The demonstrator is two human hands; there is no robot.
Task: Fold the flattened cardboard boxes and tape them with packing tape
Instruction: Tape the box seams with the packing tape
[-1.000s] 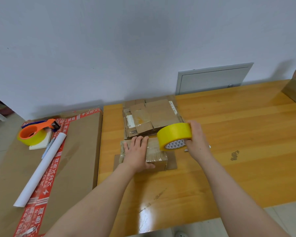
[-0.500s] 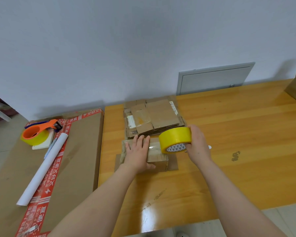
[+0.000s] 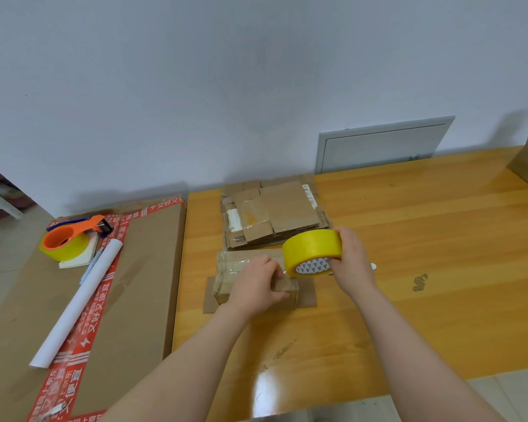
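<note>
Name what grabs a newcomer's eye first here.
The bright yellow tape roll stands out, gripped by the right hand mid-table, just right of the small box that the left hand holds. Behind them lies a stack of flattened boxes; far left, an orange tape dispenser.

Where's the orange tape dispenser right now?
Head view, far left: the orange tape dispenser lies atop the large cardboard box left of the table, beside the white paper roll.

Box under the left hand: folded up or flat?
Folded up: the small box shows upright side walls under the left hand, unlike the flat cardboard stack behind it.
</note>
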